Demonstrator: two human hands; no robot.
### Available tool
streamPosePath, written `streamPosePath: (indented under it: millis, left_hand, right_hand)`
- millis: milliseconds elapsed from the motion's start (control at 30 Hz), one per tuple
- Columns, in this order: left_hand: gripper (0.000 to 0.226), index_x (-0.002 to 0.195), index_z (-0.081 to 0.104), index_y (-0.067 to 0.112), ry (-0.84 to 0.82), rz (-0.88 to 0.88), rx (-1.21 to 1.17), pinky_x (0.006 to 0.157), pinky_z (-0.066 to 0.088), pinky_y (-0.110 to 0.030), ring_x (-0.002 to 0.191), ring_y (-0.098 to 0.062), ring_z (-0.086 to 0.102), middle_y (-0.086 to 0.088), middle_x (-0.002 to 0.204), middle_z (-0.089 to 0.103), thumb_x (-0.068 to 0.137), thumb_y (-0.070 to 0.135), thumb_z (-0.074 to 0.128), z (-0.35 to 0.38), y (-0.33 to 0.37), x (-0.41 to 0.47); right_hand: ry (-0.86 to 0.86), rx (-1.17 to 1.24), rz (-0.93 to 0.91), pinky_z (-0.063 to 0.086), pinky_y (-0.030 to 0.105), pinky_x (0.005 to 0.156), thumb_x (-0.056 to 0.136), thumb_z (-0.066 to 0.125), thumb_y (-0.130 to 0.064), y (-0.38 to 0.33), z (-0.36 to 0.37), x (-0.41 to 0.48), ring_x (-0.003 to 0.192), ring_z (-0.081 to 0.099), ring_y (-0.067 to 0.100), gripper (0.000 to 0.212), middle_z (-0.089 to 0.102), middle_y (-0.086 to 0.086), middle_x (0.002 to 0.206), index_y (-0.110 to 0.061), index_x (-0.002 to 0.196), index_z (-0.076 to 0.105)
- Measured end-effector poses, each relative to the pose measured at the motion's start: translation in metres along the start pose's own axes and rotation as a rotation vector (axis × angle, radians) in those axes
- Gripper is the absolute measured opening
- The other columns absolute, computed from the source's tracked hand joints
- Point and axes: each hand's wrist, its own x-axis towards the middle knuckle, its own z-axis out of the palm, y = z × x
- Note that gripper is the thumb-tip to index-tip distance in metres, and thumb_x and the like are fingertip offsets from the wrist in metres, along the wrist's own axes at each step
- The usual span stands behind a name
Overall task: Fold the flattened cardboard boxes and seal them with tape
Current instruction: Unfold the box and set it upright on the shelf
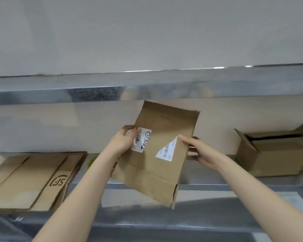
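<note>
At eight o'clock in the view, a pile of flattened brown cardboard boxes [30, 179] is lying on a grey steel shelf [217, 188], the top one showing a cut-out printed logo. These look like the boxes waiting to be folded.

Moving toward the centre, the person's left hand [124, 138] is reaching up from seven o'clock and gripping the left edge of a single flattened brown cardboard box with white labels [154, 170], fingers curled round that edge beside a white printed sticker [141, 139]. The box is being held up in the air, clear of the shelf, its top end leaning toward one o'clock. It is fully flat – no side is opened out and no flap is turned.

At the box's three o'clock edge, the right hand [198, 151] is pinching it, thumb lying on the front near a torn white barcode label [166, 151] and fingers tucked behind.

Farther right, at three o'clock in the view, an opened-out brown cardboard box [273, 154] is sitting on the shelf with its top flaps standing open. Whether its base is taped cannot be told.

Judging from this, the work is at an early stage – the held box is yet to be squared, folded and sealed, and no tape is showing anywhere.
</note>
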Motion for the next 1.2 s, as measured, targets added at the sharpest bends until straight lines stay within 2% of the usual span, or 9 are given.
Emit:
streamPosePath:
  millis: [200,333,467,567,700,800,933,1033,1200]
  left_hand:
    - [0.035,0.12,0.053,0.024,-0.097,-0.057,-0.221,0.092,0.053,-0.044,0.094,-0.015,0.063,0.0,0.106,0.065,0.096,0.048,0.05,0.054,0.028,0.0]
    - [0.041,0.12,0.047,0.016,-0.045,-0.06,-0.366,0.087,0.052,-0.042,0.092,-0.006,0.057,0.003,0.105,0.06,0.094,0.047,0.055,0.084,0.046,-0.005]
    - [0.059,0.133,0.022,0.028,-0.034,0.057,-0.41,0.074,0.047,-0.017,0.096,0.002,0.056,0.005,0.117,0.059,0.091,0.04,0.062,0.111,0.052,-0.013]
    - [0.079,0.144,0.015,0.032,-0.03,0.176,-0.354,0.088,0.047,-0.015,0.108,0.007,0.053,0.014,0.127,0.052,0.086,0.036,0.069,0.123,0.046,-0.017]
    - [0.084,0.143,0.018,0.028,0.022,0.234,-0.307,0.094,0.043,-0.014,0.115,0.003,0.051,0.013,0.134,0.048,0.081,0.039,0.073,0.127,0.044,-0.013]
    - [0.095,0.147,0.011,0.029,0.048,0.291,-0.313,0.103,0.044,-0.022,0.126,-0.001,0.048,0.01,0.141,0.044,0.079,0.036,0.077,0.128,0.043,-0.009]
    - [0.109,0.149,-0.003,0.039,0.067,0.339,-0.316,0.104,0.043,-0.022,0.132,-0.005,0.043,0.008,0.149,0.034,0.076,0.035,0.078,0.128,0.041,-0.007]
    - [0.11,0.147,-0.001,0.042,0.078,0.368,-0.285,0.108,0.043,-0.036,0.132,-0.008,0.044,0.007,0.148,0.035,0.071,0.042,0.079,0.124,0.038,-0.003]
    - [0.102,0.144,0.006,0.043,0.107,0.384,-0.254,0.104,0.046,-0.034,0.126,-0.006,0.048,0.007,0.142,0.041,0.072,0.043,0.078,0.116,0.028,0.002]
  right_hand:
    - [0.042,-0.207,-0.144,0.052,0.029,0.089,0.077,0.073,-0.046,-0.012,-0.056,-0.009,0.097,0.069,0.009,0.052,0.072,-0.007,0.109,-0.024,0.121,0.057]
    - [0.085,-0.311,-0.246,0.05,0.036,0.099,0.063,0.079,-0.056,-0.018,-0.089,0.004,0.108,0.064,0.009,0.081,0.066,-0.008,0.12,-0.024,0.132,0.049]
    - [0.131,-0.583,-0.282,0.048,0.042,0.102,0.048,0.077,-0.079,-0.01,-0.117,0.027,0.121,0.055,0.015,0.102,0.051,-0.003,0.134,-0.04,0.135,0.042]
    - [0.132,-0.674,-0.234,0.046,0.041,0.104,0.045,0.075,-0.081,0.002,-0.124,0.03,0.122,0.053,0.016,0.113,0.045,-0.002,0.137,-0.033,0.14,0.036]
    - [0.163,-0.513,-0.38,0.05,0.032,0.096,0.061,0.09,-0.038,0.007,-0.119,0.032,0.114,0.052,0.01,0.095,0.047,-0.003,0.132,-0.028,0.135,0.032]
    - [0.151,-0.455,-0.434,0.051,0.031,0.094,0.064,0.09,-0.029,0.009,-0.116,0.038,0.117,0.053,0.012,0.096,0.049,-0.004,0.13,-0.03,0.134,0.024]
    - [0.139,-0.369,-0.471,0.054,0.03,0.091,0.061,0.09,-0.033,0.004,-0.111,0.033,0.115,0.056,0.008,0.104,0.047,-0.007,0.133,-0.04,0.138,0.02]
    - [0.17,-0.443,-0.457,0.05,0.035,0.098,0.054,0.088,-0.05,0.004,-0.104,0.03,0.119,0.055,0.008,0.118,0.042,-0.013,0.142,-0.049,0.142,0.01]
    - [0.203,-0.544,-0.427,0.047,0.027,0.093,0.062,0.085,-0.053,0.003,-0.084,0.03,0.124,0.052,0.019,0.12,0.035,-0.011,0.15,-0.046,0.145,-0.001]
